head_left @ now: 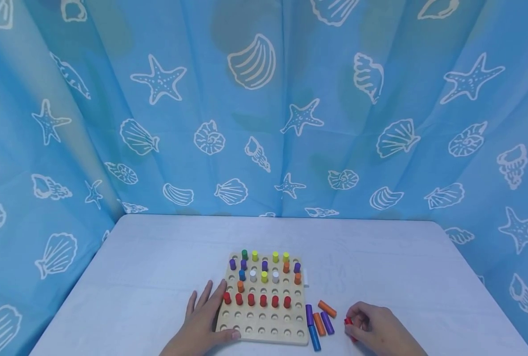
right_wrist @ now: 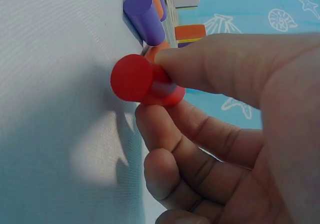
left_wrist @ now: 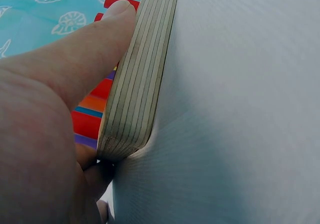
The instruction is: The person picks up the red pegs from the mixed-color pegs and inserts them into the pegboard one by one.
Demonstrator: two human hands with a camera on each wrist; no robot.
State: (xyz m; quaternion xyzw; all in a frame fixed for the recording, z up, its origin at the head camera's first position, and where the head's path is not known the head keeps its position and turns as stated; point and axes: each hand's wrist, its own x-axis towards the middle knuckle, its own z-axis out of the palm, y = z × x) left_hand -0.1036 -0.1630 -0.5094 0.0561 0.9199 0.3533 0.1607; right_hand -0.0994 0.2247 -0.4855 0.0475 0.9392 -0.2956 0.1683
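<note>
A wooden pegboard [head_left: 264,336] lies on the table with several coloured pegs upright in its holes. One row of red pegs [head_left: 263,300] crosses it below the middle. My left hand [head_left: 201,321] rests at the board's left side, fingers spread along that edge and thumb over the near left corner. In the left wrist view the thumb [left_wrist: 107,31] lies against the board's layered edge [left_wrist: 135,73]. To the right of the board, my right hand [head_left: 379,326] pinches a red peg [right_wrist: 132,78] between thumb and fingertips, low over the table.
Loose pegs lie between board and right hand: an orange peg [head_left: 327,308], a second orange peg [head_left: 319,324], a blue peg [head_left: 314,338] and two purple ones, including a purple peg [head_left: 328,323]. A blue shell-patterned curtain [head_left: 264,123] hangs behind the white-covered table [head_left: 157,257].
</note>
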